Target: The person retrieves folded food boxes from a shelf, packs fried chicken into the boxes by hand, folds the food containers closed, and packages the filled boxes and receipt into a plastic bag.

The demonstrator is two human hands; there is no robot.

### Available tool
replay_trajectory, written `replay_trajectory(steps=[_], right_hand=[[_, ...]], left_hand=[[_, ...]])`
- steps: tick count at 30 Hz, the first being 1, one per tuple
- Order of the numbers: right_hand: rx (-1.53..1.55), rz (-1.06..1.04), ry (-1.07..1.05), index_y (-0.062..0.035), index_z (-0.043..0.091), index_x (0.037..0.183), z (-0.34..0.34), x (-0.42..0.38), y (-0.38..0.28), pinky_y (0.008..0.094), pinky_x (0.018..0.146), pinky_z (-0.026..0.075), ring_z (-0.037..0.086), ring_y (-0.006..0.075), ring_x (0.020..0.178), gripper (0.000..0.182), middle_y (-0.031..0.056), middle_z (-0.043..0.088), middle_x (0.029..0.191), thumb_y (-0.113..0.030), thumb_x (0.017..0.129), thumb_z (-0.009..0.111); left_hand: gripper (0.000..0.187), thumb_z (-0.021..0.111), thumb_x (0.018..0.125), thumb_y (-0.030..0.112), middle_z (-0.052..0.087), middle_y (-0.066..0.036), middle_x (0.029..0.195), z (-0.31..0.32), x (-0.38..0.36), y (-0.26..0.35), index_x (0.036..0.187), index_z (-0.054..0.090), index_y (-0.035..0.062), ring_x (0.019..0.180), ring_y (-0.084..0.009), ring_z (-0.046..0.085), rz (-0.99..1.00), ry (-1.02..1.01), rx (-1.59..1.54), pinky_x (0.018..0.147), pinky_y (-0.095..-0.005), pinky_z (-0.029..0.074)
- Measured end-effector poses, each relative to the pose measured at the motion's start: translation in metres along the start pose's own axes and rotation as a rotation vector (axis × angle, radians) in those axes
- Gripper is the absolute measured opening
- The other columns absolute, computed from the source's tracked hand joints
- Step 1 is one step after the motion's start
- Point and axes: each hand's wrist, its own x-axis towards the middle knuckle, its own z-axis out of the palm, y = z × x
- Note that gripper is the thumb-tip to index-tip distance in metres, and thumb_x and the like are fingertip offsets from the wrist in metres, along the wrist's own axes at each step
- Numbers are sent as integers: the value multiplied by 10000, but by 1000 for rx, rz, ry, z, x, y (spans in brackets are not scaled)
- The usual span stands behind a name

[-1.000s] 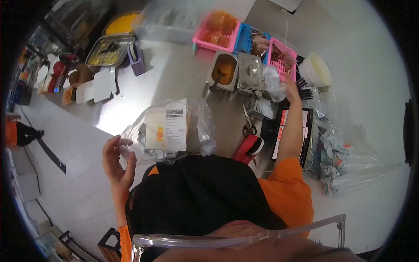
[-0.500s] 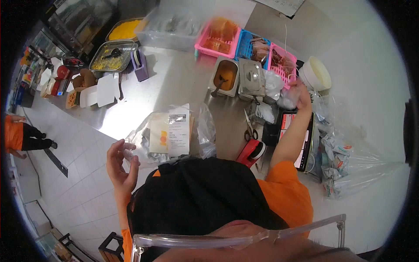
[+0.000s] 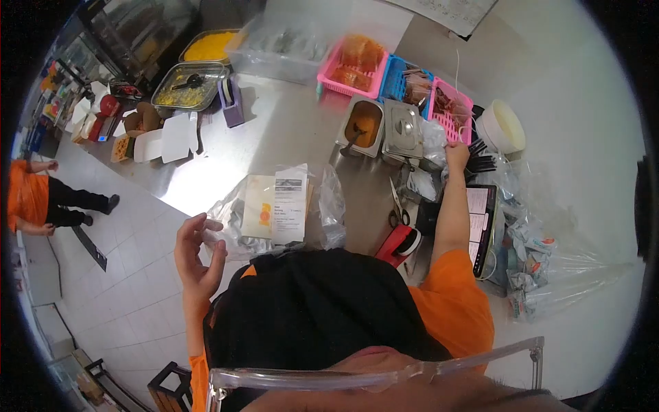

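My left hand (image 3: 195, 257) is raised with curved fingers apart, beside a clear plastic bag (image 3: 223, 206). On or in that bag lie a tan paper packet with an orange mark (image 3: 257, 213) and a printed slip (image 3: 291, 206). My right hand (image 3: 457, 158) reaches forward to the near edge of a pink basket (image 3: 461, 132). Its fingers are closed; what they hold, if anything, is too small to tell. Black stick-like items (image 3: 482, 162) are right beside it, and crumpled clear plastic bags (image 3: 432, 141) sit to its left.
Metal food pans (image 3: 403, 130), scissors (image 3: 399, 209), a red stapler-like item (image 3: 398, 246) and a tablet (image 3: 482, 213) surround my right arm. A white tub (image 3: 501, 127) stands beyond. Far left are opened food boxes (image 3: 147, 145) and another person in orange (image 3: 31, 196).
My right hand has shifted slightly down and left, off the clear plastic beside the basket, and the black items now show. My left hand barely moved. The other person stepped right.
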Motion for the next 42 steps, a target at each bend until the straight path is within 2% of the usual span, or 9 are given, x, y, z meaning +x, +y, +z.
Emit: replay_trajectory(steps=[7,16,22,26,28,30,33,38,42], right_hand=[[283,95,-9,-36,651,823,36,23,42,333,667,477,633,220,712,207,123,656,765,-214,720,678],[53,149,94,-8,673,885,-37,0,-19,356,698,477,639,283,741,267,155,662,796,-241,754,658],[342,79,461,-21,676,800,-62,2,-27,325,686,474,626,230,706,178,128,667,762,-187,783,615],[809,207,962,56,497,1099,-158,-89,-185,365,844,407,506,293,986,295,240,497,1105,-111,857,480],[1005,79,936,32,419,1107,-181,-159,-258,324,876,371,464,190,993,271,126,470,1064,-92,867,447],[1048,-296,794,30,379,1208,-167,-239,-319,326,927,344,437,226,1112,354,150,469,1179,-115,886,380],[716,-814,-356,-37,565,1009,-177,-325,-367,373,837,416,529,314,976,307,166,534,1093,15,707,548],[285,-734,-1289,14,591,861,-119,-363,-358,414,744,458,581,395,838,177,220,613,887,-94,740,520],[-193,-654,-1294,-10,656,824,-70,-386,-319,436,703,469,609,332,817,229,212,629,863,-151,746,492]], left_hand=[[471,549,756,-78,549,-124,967,-2,2,0,1200,420,11,705,-104,511,-18,-22,-58,613,-221,448],[475,568,726,-84,563,-115,952,-10,0,0,1176,442,3,763,-126,536,-42,-59,-148,669,-238,435],[530,575,732,-69,526,-132,1003,-19,4,-8,1221,382,1,654,-103,495,45,-154,-203,602,-232,476],[593,578,738,-67,487,-131,1089,-31,8,-9,1273,337,14,831,-167,597,-31,-286,-447,733,-277,482],[640,575,737,-66,440,-140,1147,-41,12,-17,1301,286,24,844,-198,616,-34,-410,-505,758,-307,490],[653,573,736,-67,430,-142,1155,-44,14,-20,1307,270,25,845,-209,619,-20,-469,-586,767,-317,488],[679,565,736,-65,420,-144,1173,-53,14,-31,1320,231,27,885,-238,613,-13,-540,-582,780,-326,484],[722,595,723,3,420,-135,1161,-59,11,-38,1338,220,52,912,-291,609,-66,-713,-724,791,-351,482],[715,555,743,-95,406,-126,1190,-54,9,-46,1346,204,65,940,-241,602,-55,-757,-867,802,-310,465]])
